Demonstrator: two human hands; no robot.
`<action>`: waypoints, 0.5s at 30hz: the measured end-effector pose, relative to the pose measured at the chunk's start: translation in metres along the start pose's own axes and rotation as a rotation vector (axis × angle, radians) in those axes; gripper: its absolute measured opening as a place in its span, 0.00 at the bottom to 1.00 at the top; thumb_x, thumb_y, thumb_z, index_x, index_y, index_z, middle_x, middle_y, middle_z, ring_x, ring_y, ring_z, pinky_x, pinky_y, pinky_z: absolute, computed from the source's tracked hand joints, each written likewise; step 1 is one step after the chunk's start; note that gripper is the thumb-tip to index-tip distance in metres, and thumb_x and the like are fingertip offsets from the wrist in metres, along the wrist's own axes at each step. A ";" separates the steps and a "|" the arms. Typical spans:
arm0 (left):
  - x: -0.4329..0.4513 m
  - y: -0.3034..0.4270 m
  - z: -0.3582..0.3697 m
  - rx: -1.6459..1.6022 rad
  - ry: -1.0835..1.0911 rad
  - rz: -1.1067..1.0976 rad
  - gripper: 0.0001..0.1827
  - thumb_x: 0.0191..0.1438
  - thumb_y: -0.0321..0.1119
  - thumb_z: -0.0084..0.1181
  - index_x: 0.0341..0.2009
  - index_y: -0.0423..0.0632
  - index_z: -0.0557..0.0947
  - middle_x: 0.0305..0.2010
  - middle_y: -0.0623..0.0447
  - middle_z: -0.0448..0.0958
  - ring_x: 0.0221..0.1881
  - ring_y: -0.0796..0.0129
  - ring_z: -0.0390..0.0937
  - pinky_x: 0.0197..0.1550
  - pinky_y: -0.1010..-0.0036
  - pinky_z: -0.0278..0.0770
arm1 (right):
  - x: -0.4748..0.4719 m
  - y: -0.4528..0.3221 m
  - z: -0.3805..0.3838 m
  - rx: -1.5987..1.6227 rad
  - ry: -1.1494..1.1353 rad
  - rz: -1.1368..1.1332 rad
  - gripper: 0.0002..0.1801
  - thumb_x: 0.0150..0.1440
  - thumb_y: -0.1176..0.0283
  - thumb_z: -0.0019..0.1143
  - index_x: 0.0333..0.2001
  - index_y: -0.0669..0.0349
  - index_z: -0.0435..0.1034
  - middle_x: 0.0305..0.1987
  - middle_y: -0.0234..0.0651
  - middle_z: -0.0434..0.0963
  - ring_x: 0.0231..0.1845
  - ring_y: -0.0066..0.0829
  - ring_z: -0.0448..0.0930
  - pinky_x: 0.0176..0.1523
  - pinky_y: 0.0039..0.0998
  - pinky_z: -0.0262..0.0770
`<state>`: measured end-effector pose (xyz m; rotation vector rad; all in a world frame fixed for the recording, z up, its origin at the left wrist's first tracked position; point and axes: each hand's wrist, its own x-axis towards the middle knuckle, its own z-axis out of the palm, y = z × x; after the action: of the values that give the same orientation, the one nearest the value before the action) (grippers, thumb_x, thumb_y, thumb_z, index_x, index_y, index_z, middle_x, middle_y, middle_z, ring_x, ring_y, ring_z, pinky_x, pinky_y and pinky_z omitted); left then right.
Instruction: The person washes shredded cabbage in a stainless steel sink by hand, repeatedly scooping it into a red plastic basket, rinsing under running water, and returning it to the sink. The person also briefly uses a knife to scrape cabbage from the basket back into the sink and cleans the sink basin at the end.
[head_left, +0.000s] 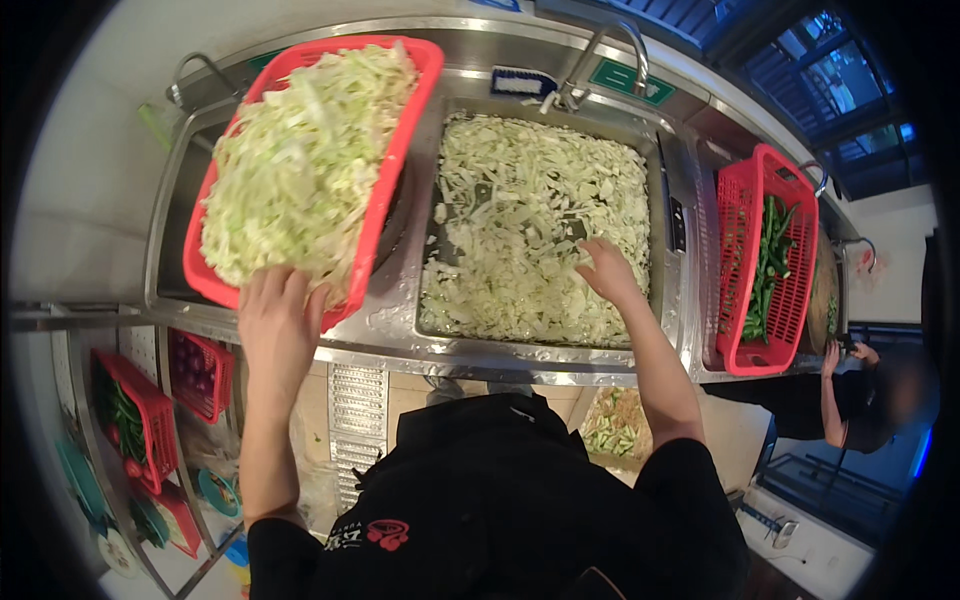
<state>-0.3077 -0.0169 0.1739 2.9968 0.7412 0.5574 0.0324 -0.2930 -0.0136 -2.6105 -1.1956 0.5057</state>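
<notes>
Shredded cabbage (300, 157) is heaped in a red plastic basket (390, 172) that rests tilted over the left sink. My left hand (281, 307) lies at the basket's near rim, its fingertips against the cabbage; whether it grips the rim or some shreds is hidden. In the middle sink (540, 343), loose cabbage pieces (525, 285) float in water across most of the basin. My right hand (604, 270) is over this cabbage with its fingers spread apart, touching or just above it, and holds nothing visible.
Right of the sink lie a knife (677, 217) and a red basket (776, 315) of green peppers (769, 262). A faucet (637, 56) and a brush (521, 81) are behind. A co-worker (847, 405) stands far right. Vegetable baskets (161, 435) fill a rack at lower left.
</notes>
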 end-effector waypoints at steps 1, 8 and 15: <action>0.003 0.014 0.001 0.012 0.082 -0.004 0.09 0.44 0.34 0.60 0.30 0.45 0.77 0.30 0.50 0.72 0.35 0.56 0.70 0.36 0.65 0.67 | -0.016 0.026 0.011 -0.003 -0.043 0.093 0.31 0.49 0.58 0.57 0.56 0.53 0.62 0.63 0.46 0.58 0.63 0.48 0.58 0.60 0.42 0.60; 0.034 0.121 0.176 -0.358 -0.314 0.084 0.29 0.45 0.40 0.61 0.52 0.48 0.70 0.54 0.42 0.66 0.57 0.47 0.62 0.53 0.64 0.66 | -0.046 0.128 0.079 0.360 -0.012 0.336 0.46 0.45 0.49 0.61 0.64 0.51 0.50 0.69 0.52 0.42 0.70 0.50 0.44 0.67 0.44 0.47; 0.053 0.116 0.329 -0.309 -0.909 -0.347 0.55 0.39 0.71 0.52 0.66 0.57 0.50 0.70 0.41 0.40 0.69 0.45 0.36 0.63 0.46 0.47 | 0.000 0.088 0.091 0.501 -0.362 0.497 0.50 0.45 0.43 0.57 0.65 0.54 0.47 0.70 0.51 0.40 0.71 0.46 0.43 0.67 0.44 0.45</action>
<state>-0.0993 -0.0694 -0.1064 2.3409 0.9069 -0.6074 0.0565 -0.3446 -0.1270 -2.3979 -0.3848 1.2322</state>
